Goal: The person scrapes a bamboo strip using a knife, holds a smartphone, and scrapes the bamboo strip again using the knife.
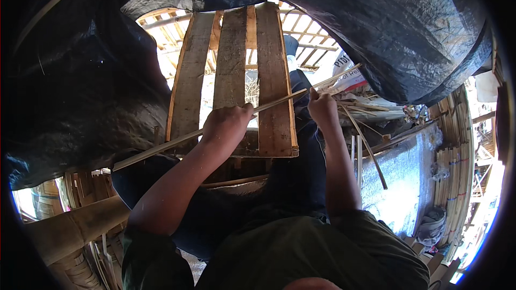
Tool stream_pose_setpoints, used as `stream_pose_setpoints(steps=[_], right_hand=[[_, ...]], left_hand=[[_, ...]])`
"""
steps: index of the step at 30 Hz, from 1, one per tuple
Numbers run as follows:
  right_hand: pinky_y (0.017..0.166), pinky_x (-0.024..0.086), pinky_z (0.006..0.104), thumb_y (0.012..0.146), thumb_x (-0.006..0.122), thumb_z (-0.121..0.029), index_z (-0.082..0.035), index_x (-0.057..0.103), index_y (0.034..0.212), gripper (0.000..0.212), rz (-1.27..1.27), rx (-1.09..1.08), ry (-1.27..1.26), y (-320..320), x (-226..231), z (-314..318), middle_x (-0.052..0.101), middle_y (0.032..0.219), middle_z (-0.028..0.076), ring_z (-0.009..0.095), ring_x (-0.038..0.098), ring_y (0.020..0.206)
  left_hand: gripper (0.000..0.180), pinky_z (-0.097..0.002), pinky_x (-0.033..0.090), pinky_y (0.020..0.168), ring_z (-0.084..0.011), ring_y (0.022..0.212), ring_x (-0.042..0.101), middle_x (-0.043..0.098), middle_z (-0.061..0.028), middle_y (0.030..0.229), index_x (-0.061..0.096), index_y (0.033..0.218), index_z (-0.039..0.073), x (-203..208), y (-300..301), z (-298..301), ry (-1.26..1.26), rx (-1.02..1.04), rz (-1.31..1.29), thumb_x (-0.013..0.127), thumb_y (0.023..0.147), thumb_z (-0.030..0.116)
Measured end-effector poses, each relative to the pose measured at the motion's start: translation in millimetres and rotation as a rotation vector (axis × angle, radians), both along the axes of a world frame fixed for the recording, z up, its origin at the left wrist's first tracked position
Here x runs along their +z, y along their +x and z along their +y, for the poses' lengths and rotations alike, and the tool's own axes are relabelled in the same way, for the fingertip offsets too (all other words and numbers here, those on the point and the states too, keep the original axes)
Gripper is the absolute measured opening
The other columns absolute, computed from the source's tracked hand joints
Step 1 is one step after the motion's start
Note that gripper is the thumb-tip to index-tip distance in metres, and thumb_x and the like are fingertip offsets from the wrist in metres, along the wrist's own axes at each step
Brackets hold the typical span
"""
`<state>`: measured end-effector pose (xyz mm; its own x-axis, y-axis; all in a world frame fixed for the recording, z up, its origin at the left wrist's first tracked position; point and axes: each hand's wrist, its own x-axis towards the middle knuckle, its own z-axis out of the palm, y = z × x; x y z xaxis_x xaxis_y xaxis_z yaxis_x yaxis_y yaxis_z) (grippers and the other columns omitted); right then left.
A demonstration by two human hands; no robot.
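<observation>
I have a long bamboo strip (278,101) in both hands, in front of me and over the near part of a slatted wooden board (231,67). My left hand (228,124) is curled into a fist, pinching the strip near its middle. My right hand (323,107) has its grip pressed closed on it too, farther up. I can't tell if something small hides inside my right fingers.

I think the step now is working the strip while I keep it steady. The next move seems to call for a firm left grip and a careful right hand.

The strip's long way runs on a slant, across the slats. One end points low and left, near me; the other points right and away. Another thin strip (368,149) slants down beside my right arm.
</observation>
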<state>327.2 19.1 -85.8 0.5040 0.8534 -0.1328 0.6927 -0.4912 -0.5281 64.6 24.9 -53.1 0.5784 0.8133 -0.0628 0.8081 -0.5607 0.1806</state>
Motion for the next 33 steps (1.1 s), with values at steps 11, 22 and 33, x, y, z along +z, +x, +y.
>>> stream_pose_setpoints(steps=[11, 22, 33], right_hand=[[0.07, 0.053, 0.0516, 0.1, 0.046, -0.039, 0.005, 0.067, 0.075, 0.054, 0.046, 0.097, -0.069, -10.7, 11.3, -7.0, 0.065, 0.071, 0.029, 0.044, 0.068, 0.071], [0.039, 0.049, 0.0352, 0.102, 0.043, -0.046, 0.01, 0.066, 0.082, 0.063, 0.248, 0.098, -0.262, -7.0, 7.8, 1.5, 0.061, 0.057, 0.016, 0.023, 0.06, 0.043], [0.054, 0.053, 0.0449, 0.104, 0.037, -0.044, 0.007, 0.068, 0.082, 0.063, 0.034, 0.025, -0.23, 31.9, -8.8, 11.4, 0.066, 0.071, 0.027, 0.034, 0.067, 0.054]], left_hand=[[0.015, -0.0391, 0.057, 0.057, -0.0293, 0.066, 0.071, 0.068, -0.0127, 0.067, 0.062, 0.096, 0.006, -8.4, 2.9, -3.7, 0.057, -0.031, 0.046, 0.059, 0.094, 0.021], [0.012, -0.0375, 0.056, 0.053, -0.0277, 0.062, 0.071, 0.067, -0.0125, 0.065, 0.061, 0.096, 0.006, -11.9, -0.4, -10.7, 0.135, -0.047, 0.048, 0.062, 0.092, 0.018], [0.011, -0.0362, 0.057, 0.053, -0.0263, 0.063, 0.071, 0.068, -0.0116, 0.065, 0.062, 0.1, 0.007, -12.1, 5.4, -10.4, 0.166, -0.056, 0.059, 0.061, 0.09, 0.012]])
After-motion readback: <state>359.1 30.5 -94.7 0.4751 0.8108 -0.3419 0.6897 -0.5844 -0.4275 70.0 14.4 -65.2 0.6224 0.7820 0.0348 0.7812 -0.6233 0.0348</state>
